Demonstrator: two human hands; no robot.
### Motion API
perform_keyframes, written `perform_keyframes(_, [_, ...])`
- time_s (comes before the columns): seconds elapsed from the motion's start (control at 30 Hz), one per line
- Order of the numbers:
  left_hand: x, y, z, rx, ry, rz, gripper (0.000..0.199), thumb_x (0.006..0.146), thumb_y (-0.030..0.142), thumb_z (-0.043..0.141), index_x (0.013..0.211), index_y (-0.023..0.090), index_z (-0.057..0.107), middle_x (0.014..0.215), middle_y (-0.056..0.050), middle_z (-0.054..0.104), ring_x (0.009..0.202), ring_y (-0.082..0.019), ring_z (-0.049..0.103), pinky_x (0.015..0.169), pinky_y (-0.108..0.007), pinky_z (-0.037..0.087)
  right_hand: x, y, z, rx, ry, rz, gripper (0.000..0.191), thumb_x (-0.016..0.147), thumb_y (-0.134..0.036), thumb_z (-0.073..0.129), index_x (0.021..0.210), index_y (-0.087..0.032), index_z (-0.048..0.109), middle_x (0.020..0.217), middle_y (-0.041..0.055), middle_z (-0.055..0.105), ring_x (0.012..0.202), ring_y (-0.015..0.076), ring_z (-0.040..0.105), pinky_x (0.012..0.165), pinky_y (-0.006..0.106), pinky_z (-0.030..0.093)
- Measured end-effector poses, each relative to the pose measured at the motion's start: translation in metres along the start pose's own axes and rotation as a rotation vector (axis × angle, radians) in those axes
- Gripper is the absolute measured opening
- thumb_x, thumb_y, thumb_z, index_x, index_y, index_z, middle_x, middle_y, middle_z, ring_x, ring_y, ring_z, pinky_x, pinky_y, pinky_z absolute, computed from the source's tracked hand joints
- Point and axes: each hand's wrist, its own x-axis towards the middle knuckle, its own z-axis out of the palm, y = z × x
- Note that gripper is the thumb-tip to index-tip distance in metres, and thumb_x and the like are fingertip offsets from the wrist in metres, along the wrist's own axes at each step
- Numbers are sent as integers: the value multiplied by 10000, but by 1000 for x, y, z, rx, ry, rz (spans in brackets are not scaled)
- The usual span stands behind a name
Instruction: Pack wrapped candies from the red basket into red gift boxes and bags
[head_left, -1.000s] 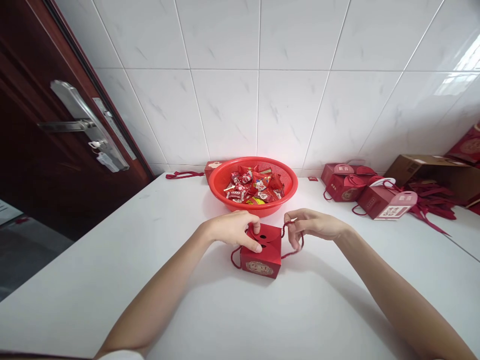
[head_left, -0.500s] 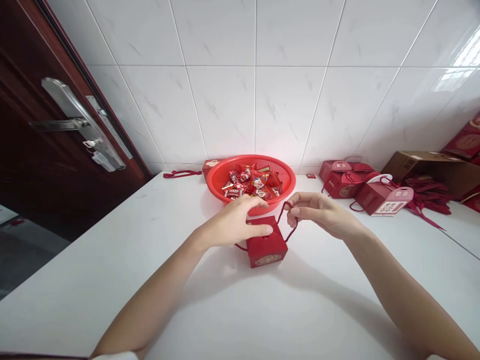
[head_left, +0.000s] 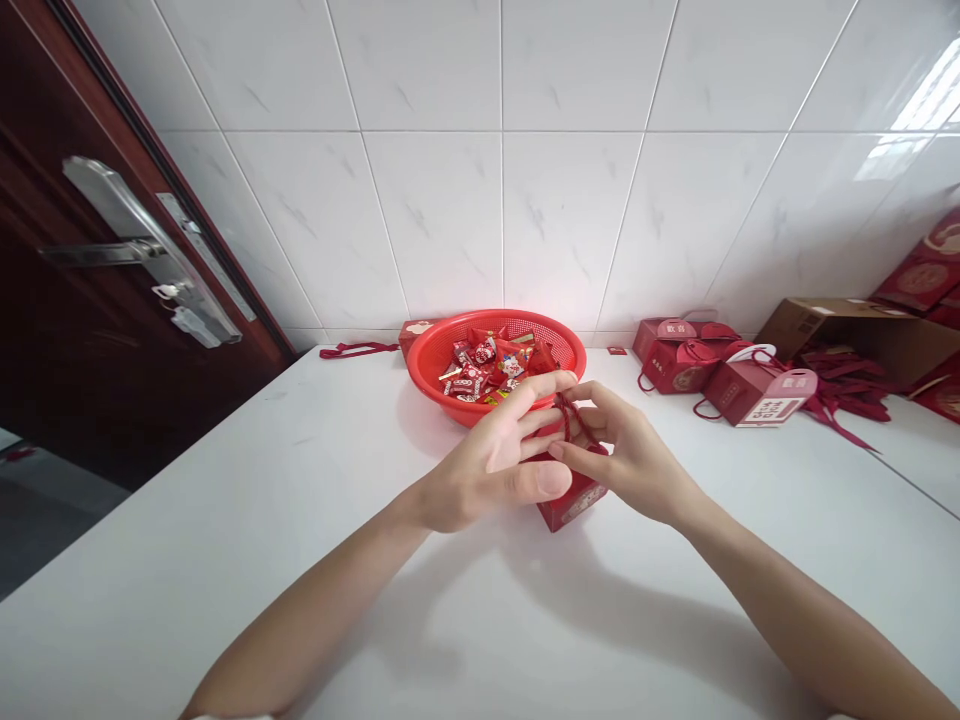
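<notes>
A small red gift box [head_left: 562, 514] stands on the white table, its upper part largely hidden by my hands. My right hand [head_left: 637, 455] pinches the dark red cord handle [head_left: 567, 418] above the box. In front of the box and to its left is my left hand [head_left: 491, 465], fingers stretched out and thumb apart, its fingertips close to the cord and my right fingers. Whether they touch the cord I cannot tell. Just behind the hands sits a red plastic basket [head_left: 427, 385] with wrapped candies [head_left: 472, 378] in it.
Several red gift boxes [head_left: 750, 392] lie at the right, beside an open cardboard box [head_left: 832, 310] and a heap of red ribbons [head_left: 847, 385]. A red ribbon [head_left: 356, 350] lies at the back left. The tiled wall [head_left: 427, 230] borders the table; a dark door [head_left: 82, 330] stands left.
My left hand has come off the box top and turned, fingers now extended toward the cord. The box has shifted right and rotated. My right hand keeps the cord, slightly farther right.
</notes>
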Motion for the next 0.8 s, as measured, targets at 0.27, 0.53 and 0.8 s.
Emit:
perform_keyframes(0.27, [0,0,-10,143,39,-15,652,903,380,692,1484,344,399,1640,-43,277,1466,-336,357,1175,-471,376,12,1,-23,-14,144,28,134,781,-289,639,871,-191,627,724,10,641,520,126,553,512,283,461])
perform_keyframes(0.53, [6,7,-37,322,207,-91,543,902,410,670,1393,234,516,1485,-118,506,1283,-321,562,1079,-466,447,19,30,-127,-56,575,63,182,691,-315,785,742,-209,646,521,-11,539,454,139,488,429,285,375])
perform_keyframes(0.8, [9,1,-40,370,147,-112,472,893,412,677,1321,239,579,1509,-109,482,1228,-282,594,1047,-428,476,31,94,-188,-33,866,204,170,676,-167,757,691,-221,597,630,37,608,591,177,588,618,354,508])
